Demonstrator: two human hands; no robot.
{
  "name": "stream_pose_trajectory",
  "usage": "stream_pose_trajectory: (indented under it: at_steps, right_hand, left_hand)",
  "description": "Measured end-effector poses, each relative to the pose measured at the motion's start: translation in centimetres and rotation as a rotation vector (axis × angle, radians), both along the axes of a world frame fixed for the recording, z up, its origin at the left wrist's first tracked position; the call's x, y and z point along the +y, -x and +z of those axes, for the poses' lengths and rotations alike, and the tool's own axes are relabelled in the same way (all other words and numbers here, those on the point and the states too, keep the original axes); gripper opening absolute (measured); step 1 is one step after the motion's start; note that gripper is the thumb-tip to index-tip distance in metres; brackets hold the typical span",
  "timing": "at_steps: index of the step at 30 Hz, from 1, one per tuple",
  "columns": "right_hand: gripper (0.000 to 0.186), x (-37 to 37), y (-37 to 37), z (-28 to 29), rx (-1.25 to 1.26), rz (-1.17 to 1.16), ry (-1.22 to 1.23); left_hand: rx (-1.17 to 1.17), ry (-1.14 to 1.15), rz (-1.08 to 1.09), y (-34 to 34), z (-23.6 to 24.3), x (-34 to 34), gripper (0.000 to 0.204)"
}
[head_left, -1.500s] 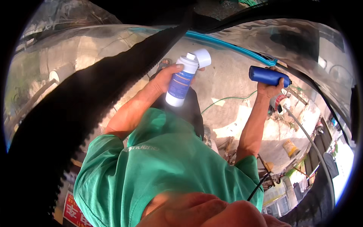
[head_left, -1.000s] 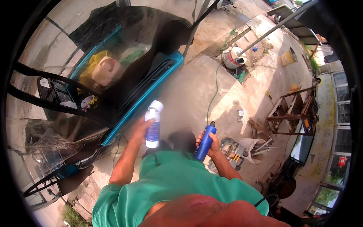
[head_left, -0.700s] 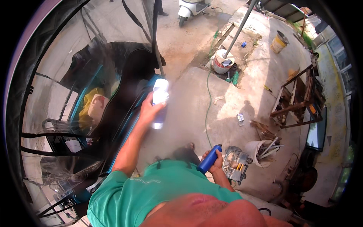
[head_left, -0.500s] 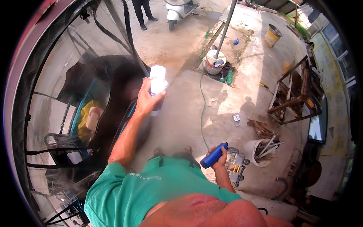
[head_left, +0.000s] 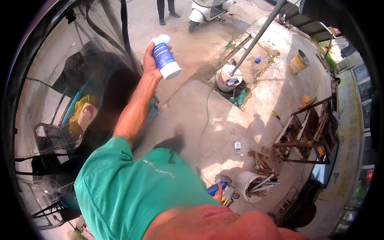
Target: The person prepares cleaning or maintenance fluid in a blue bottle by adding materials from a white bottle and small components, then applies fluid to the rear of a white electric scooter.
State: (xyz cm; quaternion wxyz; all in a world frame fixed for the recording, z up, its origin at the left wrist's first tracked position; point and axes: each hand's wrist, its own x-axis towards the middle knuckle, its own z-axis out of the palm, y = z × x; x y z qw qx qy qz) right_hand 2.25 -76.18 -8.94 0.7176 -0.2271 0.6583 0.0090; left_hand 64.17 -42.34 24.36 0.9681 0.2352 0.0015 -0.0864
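Note:
Raised out ahead of me, my left hand is closed around a white bottle with a blue printed label. The bottle is tilted, its white base toward the lower right, and a rounded white part shows at its upper end. Low at my right side, my right hand grips a blue cylinder, seemingly a bottle. My green shirt covers part of that cylinder, and most of the right arm is out of sight.
A clear-sided vehicle cover stands close on my left. Ahead, a pole rises from a bucket. To the right are a wooden frame, a white bucket of rods and a yellow bucket. A person's legs and a white scooter are far ahead.
My left hand has moved up and turned the white bottle so its label shows. My right hand has dropped lower and closer to my body, still holding the blue cylinder. The view has shifted.

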Motion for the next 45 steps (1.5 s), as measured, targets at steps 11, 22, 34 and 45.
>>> stream_pose_trajectory:
  at_steps: [11,22,34,45]
  right_hand:
    - [0.043,-12.2,-23.3,4.9,0.057,0.787,0.394]
    - [0.041,-15.7,-38.0,4.7,0.171,1.111,0.379]
    - [0.041,-24.8,-66.5,4.5,0.062,1.410,0.403]
    - [0.046,-27.0,-87.8,1.1,-0.028,1.361,0.441]
  left_hand:
    - [-0.330,0.434,-0.249,-14.6,-1.0,-4.1,0.087]
    - [-0.313,0.426,-0.225,-26.6,-4.5,-6.0,0.081]
    - [0.032,0.130,0.057,-38.9,-8.5,-8.5,0.060]
    - [0.182,-0.008,0.375,-47.8,-12.6,-1.5,0.066]
